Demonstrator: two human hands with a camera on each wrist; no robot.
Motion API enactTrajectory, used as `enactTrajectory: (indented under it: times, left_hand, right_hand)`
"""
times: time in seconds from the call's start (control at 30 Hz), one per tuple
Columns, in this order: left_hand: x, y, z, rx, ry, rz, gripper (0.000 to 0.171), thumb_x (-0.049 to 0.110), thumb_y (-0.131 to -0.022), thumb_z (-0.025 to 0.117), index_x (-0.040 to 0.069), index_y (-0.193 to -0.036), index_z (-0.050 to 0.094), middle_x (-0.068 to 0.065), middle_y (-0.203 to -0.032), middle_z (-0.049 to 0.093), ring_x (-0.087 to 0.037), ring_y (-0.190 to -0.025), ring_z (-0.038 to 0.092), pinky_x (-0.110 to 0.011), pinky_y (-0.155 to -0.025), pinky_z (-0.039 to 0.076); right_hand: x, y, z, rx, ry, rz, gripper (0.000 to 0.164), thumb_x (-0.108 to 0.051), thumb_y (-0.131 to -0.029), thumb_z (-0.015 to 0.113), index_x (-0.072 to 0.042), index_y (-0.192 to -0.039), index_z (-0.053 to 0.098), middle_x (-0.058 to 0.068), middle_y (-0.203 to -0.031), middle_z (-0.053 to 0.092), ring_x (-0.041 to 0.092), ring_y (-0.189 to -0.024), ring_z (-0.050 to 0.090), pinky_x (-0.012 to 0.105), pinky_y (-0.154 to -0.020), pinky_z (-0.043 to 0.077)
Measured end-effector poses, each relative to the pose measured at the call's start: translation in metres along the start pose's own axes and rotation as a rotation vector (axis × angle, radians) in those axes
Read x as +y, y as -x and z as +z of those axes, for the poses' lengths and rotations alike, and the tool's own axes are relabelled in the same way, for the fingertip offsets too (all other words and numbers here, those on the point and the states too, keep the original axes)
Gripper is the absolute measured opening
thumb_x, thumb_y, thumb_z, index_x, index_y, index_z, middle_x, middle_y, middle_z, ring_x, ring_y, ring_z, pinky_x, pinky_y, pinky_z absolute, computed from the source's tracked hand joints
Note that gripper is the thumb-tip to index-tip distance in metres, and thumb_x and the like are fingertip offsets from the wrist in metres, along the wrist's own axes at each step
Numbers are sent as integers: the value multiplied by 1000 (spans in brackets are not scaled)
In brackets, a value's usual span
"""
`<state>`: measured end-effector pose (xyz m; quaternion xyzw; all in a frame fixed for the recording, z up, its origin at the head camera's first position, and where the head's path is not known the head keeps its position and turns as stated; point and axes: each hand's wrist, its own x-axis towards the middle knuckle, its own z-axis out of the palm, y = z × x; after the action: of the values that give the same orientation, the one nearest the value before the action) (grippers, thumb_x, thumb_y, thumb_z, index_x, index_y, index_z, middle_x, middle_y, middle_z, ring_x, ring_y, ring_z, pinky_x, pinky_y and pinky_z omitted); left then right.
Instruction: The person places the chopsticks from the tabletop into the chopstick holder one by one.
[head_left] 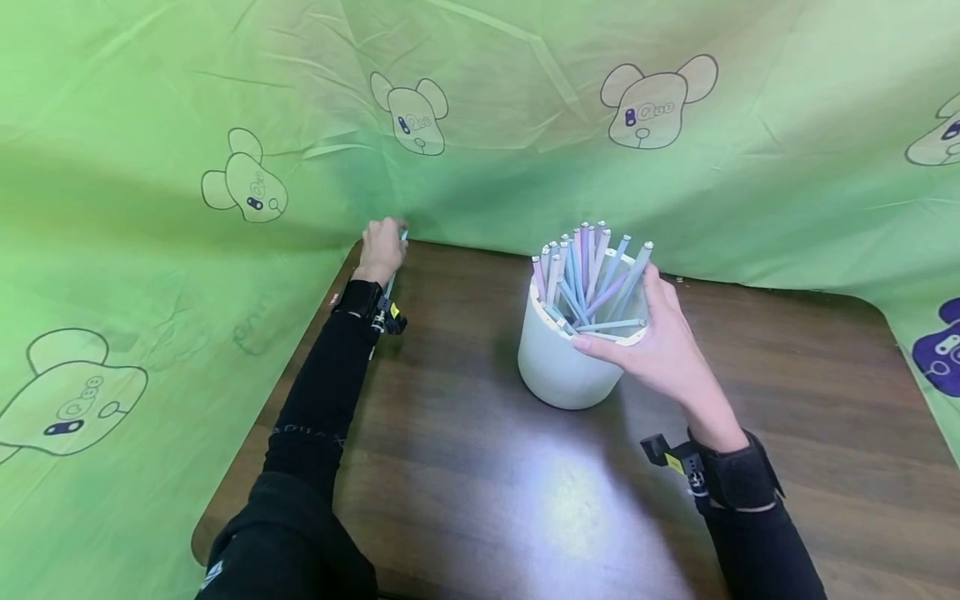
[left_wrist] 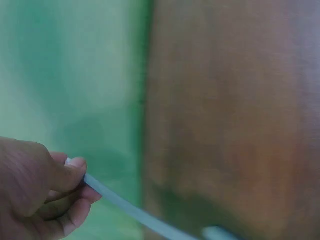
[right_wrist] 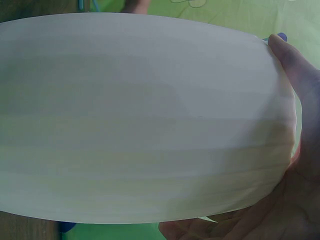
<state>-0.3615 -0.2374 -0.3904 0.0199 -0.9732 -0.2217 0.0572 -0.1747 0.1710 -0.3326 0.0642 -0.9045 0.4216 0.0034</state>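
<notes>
A white round tub [head_left: 562, 367] stands at the middle of the brown table, holding many slim blue, pink and purple sticks [head_left: 588, 271]. My right hand [head_left: 667, 342] grips the tub at its right side, thumb on the near rim and fingers round the far side. The right wrist view is mostly filled by the tub's smooth wall [right_wrist: 145, 120]. At the table's far left corner, my left hand [head_left: 382, 248] pinches a slim pale blue stick [left_wrist: 130, 207] near one end between thumb and fingers. A second pale tip [left_wrist: 220, 233] shows at that view's bottom edge, mostly cut off.
A wooden-topped table [head_left: 465, 467] extends around the tub. Green cloth [head_left: 517, 192] printed with cartoon animal heads hangs along its far and left sides. Each wrist wears a black strap with a small camera.
</notes>
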Motion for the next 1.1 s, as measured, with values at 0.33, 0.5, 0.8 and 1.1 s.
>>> enactTrajectory:
  times: [0.33, 0.5, 0.8, 1.1]
  left_hand:
    - [59, 4, -66, 185, 115, 101, 39, 0, -102, 51, 3, -140, 58, -23, -126, 70, -37, -108, 72, -39, -89, 62]
    - [97, 18, -104, 346, 165, 178, 35, 3, -101, 55, 3, -135, 62, -20, -123, 72, -32, -110, 73, -34, -98, 58]
    - [164, 65, -161, 720, 368, 504, 26, 4, -97, 61, 3, -121, 71, -15, -94, 78, -23, -76, 71, -10, -72, 51]
    - [207, 105, -189, 857, 590, 702, 14, 13, -95, 68, 2, -98, 76, -12, -91, 77, -4, -81, 72, -19, -80, 58]
  right_hand:
    - [1, 1, -1, 1, 5, 11, 129, -56, -70, 88, -43, -160, -2, 13, -168, 19, 36, -151, 27, 71, -115, 28]
    - [1, 2, 0, 3, -2, 9, 128, -54, -70, 89, -44, -160, -1, 13, -167, 19, 36, -150, 27, 70, -115, 28]
    - [-3, 0, 2, 4, -8, -4, 127, -54, -69, 89, -46, -160, 1, 11, -166, 21, 34, -149, 28, 69, -114, 30]
    - [-3, -1, 2, 7, -17, -17, 121, -53, -69, 90, -52, -157, 7, 13, -164, 25, 33, -146, 30, 68, -112, 32]
